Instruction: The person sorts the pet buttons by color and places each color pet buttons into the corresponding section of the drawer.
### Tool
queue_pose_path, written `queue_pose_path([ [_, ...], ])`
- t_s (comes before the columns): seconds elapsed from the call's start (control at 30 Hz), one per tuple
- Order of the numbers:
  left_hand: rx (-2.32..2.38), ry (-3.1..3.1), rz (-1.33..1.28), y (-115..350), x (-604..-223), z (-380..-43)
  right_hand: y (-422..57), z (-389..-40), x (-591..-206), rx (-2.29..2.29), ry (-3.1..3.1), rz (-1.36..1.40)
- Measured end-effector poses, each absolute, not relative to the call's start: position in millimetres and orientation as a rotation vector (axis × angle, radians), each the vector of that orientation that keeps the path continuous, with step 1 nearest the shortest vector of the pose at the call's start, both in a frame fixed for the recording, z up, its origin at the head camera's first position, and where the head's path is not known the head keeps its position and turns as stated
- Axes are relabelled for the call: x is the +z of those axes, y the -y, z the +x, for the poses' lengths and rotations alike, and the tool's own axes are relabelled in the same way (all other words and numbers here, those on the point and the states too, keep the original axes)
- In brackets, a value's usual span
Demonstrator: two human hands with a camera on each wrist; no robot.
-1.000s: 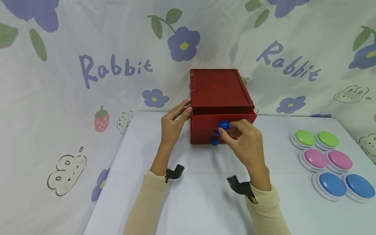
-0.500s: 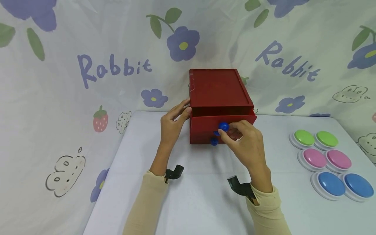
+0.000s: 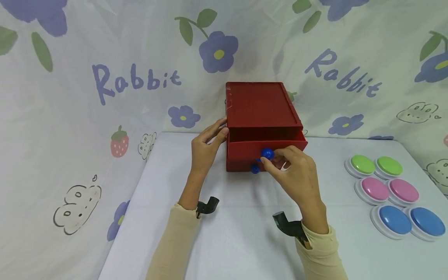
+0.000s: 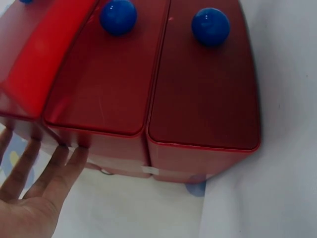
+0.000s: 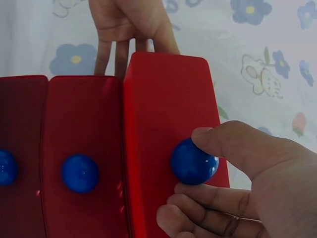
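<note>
A red drawer cabinet point(image 3: 260, 105) stands on the white table against the patterned cloth, three drawers one above another, each with a round blue knob. Its top drawer point(image 3: 241, 151) is pulled partly out, showing a dark gap behind the front panel. My right hand point(image 3: 297, 167) pinches that drawer's blue knob point(image 5: 192, 161) between thumb and forefinger. The lower drawers point(image 5: 81, 134) are flush in the right wrist view. My left hand point(image 3: 206, 147) rests with straight fingers against the cabinet's left side, as the left wrist view point(image 4: 34, 203) also shows.
On the table's right side are pairs of round push buttons in white bases: green point(image 3: 363, 164), pink point(image 3: 375, 188) and blue point(image 3: 396, 219). A white cloth point(image 3: 140, 39) with flowers and lettering hangs behind and at the left. A dark wrist camera point(image 3: 288, 225) sits at each sleeve.
The top drawer has come further out toward me, with the right hand moving slightly back and right on its knob. The left hand keeps its place on the cabinet's side.
</note>
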State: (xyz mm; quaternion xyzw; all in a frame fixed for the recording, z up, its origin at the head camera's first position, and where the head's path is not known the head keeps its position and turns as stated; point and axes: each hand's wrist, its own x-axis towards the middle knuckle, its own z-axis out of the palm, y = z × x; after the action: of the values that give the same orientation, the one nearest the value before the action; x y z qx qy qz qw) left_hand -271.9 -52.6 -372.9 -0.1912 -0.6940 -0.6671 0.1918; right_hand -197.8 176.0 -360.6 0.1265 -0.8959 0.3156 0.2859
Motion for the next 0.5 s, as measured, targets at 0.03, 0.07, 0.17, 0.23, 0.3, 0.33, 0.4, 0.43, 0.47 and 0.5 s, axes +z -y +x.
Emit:
queue_pose_path([
  [0.03,-1.872,1.950,-0.536,52.6,-372.7,-271.4,-176.2,-197.4,-360.5,0.845,2.397,0.340],
  [0.07,-1.870,1.952,-0.536,52.6,-372.4,-271.1,-176.4,-197.1,-360.3,0.846,2.399,0.342],
  [0.17,-1.864,1.958,-0.534,52.5,-371.4,-270.0,-176.6,-196.1,-359.9,0.840,2.408,0.341],
  [0.23,-1.858,1.960,-0.533,52.3,-371.0,-269.8,-176.6,-195.6,-359.4,0.834,2.412,0.341],
  [0.3,-1.854,1.961,-0.535,52.1,-371.1,-270.0,-176.4,-194.8,-358.8,0.828,2.417,0.342],
  [0.33,-1.852,1.960,-0.537,52.2,-371.1,-270.1,-176.3,-194.4,-358.5,0.826,2.419,0.343],
  [0.4,-1.847,1.958,-0.539,52.2,-371.8,-270.6,-176.3,-193.7,-357.9,0.823,2.423,0.341],
  [0.43,-1.848,1.956,-0.541,52.3,-372.0,-270.9,-176.2,-193.3,-357.6,0.821,2.427,0.340],
  [0.47,-1.851,1.953,-0.541,52.3,-372.2,-271.1,-176.2,-192.8,-357.3,0.821,2.431,0.337],
  [0.5,-1.855,1.950,-0.542,52.2,-372.4,-271.3,-176.2,-192.3,-357.0,0.819,2.435,0.334],
])
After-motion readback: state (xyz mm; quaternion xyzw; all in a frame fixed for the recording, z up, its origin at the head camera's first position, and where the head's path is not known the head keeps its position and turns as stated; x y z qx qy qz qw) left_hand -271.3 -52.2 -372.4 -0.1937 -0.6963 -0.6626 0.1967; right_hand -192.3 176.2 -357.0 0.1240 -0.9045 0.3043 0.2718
